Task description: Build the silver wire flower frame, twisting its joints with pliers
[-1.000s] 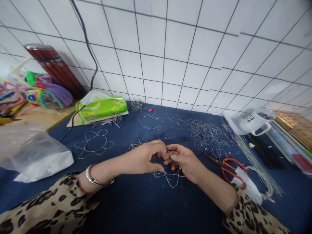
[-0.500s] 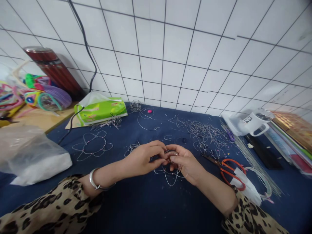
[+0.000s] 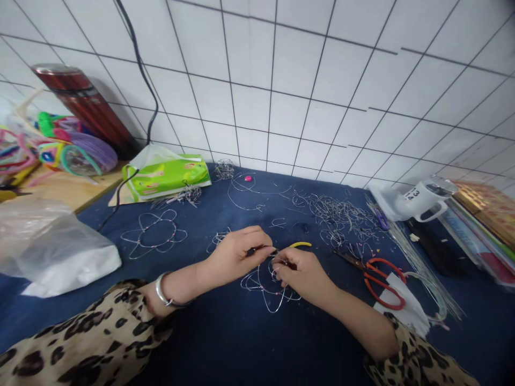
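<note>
A thin wire flower frame (image 3: pixel 269 288) with small beads lies on the blue cloth (image 3: pixel 249 343) in front of me. My left hand (image 3: pixel 237 252) is closed and pinches the wire at the frame's top edge. My right hand (image 3: pixel 302 273) is closed on a small tool with a yellow handle (image 3: pixel 301 245), whose tip meets the wire between the two hands. A finished wire flower (image 3: pixel 155 236) lies to the left.
Red-handled scissors (image 3: pixel 378 281) lie right of my right hand. Loose wire pieces (image 3: pixel 341 217) are scattered behind. A green tissue pack (image 3: pixel 167 179), red flask (image 3: pixel 86 110), clear plastic bag (image 3: pixel 52 252), white mug (image 3: pixel 426 198) and straight wire bundle (image 3: pixel 418 262) surround the cloth.
The hands have drawn slightly apart, and the yellow-handled tool now shows in my right hand. The wire frame has shifted a little left and lies more exposed.
</note>
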`<control>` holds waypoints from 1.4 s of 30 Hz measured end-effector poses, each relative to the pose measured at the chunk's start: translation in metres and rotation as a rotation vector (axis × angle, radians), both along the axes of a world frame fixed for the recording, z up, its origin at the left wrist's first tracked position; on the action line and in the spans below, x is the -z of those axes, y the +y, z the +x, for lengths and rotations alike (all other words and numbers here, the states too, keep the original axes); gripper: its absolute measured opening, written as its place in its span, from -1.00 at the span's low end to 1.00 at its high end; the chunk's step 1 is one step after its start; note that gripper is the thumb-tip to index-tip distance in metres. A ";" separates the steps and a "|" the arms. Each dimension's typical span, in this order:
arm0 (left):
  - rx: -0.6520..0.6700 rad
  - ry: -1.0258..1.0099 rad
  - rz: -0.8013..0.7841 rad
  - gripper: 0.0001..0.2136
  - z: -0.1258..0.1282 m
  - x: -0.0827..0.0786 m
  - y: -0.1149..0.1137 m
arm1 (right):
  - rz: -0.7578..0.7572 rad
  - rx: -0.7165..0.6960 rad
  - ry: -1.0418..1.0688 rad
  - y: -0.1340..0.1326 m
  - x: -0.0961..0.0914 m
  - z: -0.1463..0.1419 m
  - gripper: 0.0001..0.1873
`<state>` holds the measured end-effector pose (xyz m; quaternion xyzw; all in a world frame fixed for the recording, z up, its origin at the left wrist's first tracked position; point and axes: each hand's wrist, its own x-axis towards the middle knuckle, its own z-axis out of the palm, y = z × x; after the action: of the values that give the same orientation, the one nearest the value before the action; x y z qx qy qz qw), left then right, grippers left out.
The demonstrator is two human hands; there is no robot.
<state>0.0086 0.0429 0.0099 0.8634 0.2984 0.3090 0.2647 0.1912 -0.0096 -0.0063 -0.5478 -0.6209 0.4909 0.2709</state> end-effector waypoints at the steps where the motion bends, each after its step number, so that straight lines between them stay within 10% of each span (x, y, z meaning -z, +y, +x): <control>1: 0.006 -0.004 -0.014 -0.89 0.000 0.001 0.000 | 0.028 -0.009 -0.034 0.000 -0.001 0.000 -0.90; 16: 0.114 -0.279 -0.711 -0.87 -0.001 0.002 0.008 | 0.070 -0.076 -0.110 0.006 -0.001 0.007 -0.90; 42: 0.144 -0.368 -0.849 -0.85 -0.002 0.008 0.010 | 0.119 -0.124 -0.119 0.007 -0.011 0.009 -0.80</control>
<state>0.0067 0.0526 0.0015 0.6278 0.2859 0.2885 0.6640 0.1997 -0.0030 0.0045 -0.5194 -0.6969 0.4353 0.2345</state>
